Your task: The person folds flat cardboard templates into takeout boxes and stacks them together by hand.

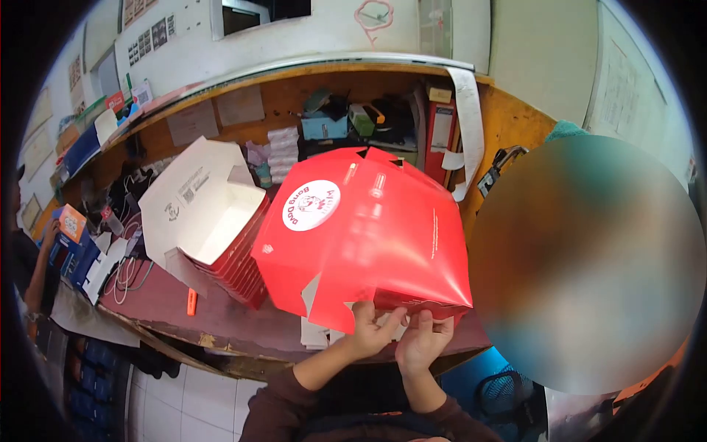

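Observation:
A large glossy red cardboard box (368,228) with a round white logo lies tilted over the table in front of me, its flaps partly folded. My left hand (373,330) grips its near edge, thumb and fingers closed on the folded side panel. Close beside it, my right hand (425,342) pinches the same edge near the right corner, with some fingers hidden under the card. Left of the red box stands a stack of nested boxes (228,272), red outside and white inside, with the top one's lid (195,188) raised.
An orange marker-like object (192,302) and white cables (127,274) lie on the dark red table (158,298). Shelves behind hold a blue box (325,127) and a red binder (440,136). Another person's arm (40,269) is at far left. A blurred round patch covers the right side.

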A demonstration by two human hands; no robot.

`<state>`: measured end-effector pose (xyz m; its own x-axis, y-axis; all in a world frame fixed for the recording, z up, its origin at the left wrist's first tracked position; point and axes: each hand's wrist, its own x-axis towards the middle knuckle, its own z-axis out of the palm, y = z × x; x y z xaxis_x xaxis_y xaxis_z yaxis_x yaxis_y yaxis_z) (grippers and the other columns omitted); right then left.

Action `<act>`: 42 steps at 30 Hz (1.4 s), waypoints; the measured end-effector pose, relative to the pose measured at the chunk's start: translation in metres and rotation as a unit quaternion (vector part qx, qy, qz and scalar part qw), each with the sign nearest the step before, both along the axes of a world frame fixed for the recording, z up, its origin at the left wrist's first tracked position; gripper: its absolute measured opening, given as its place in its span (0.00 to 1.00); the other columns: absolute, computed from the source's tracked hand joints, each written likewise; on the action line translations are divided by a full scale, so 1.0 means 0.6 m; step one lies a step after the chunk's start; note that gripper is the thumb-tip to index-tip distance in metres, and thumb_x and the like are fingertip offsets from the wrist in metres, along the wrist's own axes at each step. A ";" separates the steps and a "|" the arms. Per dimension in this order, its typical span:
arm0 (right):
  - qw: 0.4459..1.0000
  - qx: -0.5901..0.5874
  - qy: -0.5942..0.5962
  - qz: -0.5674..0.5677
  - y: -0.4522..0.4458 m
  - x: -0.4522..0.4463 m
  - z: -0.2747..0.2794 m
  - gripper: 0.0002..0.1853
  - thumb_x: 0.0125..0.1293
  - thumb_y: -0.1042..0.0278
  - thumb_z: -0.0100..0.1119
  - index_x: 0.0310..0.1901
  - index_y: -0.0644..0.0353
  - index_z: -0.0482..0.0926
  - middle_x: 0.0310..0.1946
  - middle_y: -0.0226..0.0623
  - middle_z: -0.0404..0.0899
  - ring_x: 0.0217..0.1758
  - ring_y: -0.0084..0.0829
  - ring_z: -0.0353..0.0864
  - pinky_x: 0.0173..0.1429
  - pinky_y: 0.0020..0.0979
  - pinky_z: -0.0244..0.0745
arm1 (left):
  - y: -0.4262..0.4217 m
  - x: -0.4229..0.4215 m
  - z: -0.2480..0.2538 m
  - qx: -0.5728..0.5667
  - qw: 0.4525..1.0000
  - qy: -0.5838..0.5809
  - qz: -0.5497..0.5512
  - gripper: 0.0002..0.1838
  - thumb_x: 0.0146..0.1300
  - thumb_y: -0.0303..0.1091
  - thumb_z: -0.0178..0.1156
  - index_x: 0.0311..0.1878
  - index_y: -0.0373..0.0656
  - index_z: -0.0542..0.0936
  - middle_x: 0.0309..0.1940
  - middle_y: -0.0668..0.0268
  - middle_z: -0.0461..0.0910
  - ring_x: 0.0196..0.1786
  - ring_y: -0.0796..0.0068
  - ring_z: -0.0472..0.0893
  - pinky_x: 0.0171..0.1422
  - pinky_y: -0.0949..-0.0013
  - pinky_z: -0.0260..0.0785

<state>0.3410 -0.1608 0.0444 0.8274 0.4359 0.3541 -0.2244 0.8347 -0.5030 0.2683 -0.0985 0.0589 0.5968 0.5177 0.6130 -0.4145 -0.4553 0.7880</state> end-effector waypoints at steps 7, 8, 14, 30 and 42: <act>0.995 0.005 -0.084 -0.059 -0.018 0.040 0.033 0.11 0.50 0.85 0.56 0.27 0.60 0.65 0.37 0.34 0.68 0.40 0.25 0.71 0.48 0.25 0.66 | 0.026 -0.025 0.021 0.039 0.986 -0.119 0.112 0.19 0.51 0.16 0.56 0.48 0.33 0.67 0.34 0.63 0.76 0.29 0.77 0.77 0.31 0.74 0.71; 0.995 0.004 -0.083 -0.056 -0.018 0.038 0.030 0.11 0.50 0.85 0.56 0.27 0.60 0.65 0.37 0.34 0.68 0.40 0.25 0.71 0.48 0.25 0.66 | 0.031 -0.028 0.023 0.011 0.981 -0.164 0.099 0.19 0.51 0.16 0.56 0.48 0.33 0.66 0.33 0.63 0.76 0.27 0.77 0.77 0.29 0.75 0.71; 1.000 -0.016 0.000 -0.002 -0.017 -0.016 0.028 0.12 0.55 0.84 0.54 0.39 0.58 0.68 0.34 0.31 0.72 0.35 0.20 0.72 0.37 0.25 0.70 | -0.011 0.004 0.025 -0.110 0.981 -0.149 0.064 0.17 0.54 0.17 0.55 0.47 0.34 0.67 0.36 0.62 0.76 0.35 0.76 0.78 0.40 0.74 0.73; 0.991 -0.092 0.032 0.096 -0.030 0.039 -0.008 0.24 0.54 0.77 0.55 0.54 0.63 0.64 0.50 0.40 0.70 0.48 0.32 0.73 0.52 0.32 0.69 | 0.026 -0.041 0.007 -0.504 0.703 -0.282 -0.414 0.38 0.57 0.65 0.42 0.57 0.39 0.65 0.55 0.63 0.68 0.59 0.61 0.66 0.64 0.57 0.54; 0.960 0.020 -0.218 0.177 -0.008 -0.009 -0.012 0.26 0.57 0.79 0.51 0.58 0.60 0.58 0.56 0.42 0.62 0.57 0.37 0.63 0.62 0.36 0.58 | 0.001 -0.037 -0.051 -0.252 0.947 -0.135 0.146 0.25 0.53 0.25 0.62 0.55 0.38 0.66 0.52 0.65 0.70 0.56 0.76 0.67 0.62 0.68 0.58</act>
<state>0.3354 -0.1655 0.0371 0.3996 0.6410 0.6553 -0.2730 0.7656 -0.5825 0.2462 -0.0979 0.0283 0.2406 0.9039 0.3536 -0.5459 -0.1752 0.8193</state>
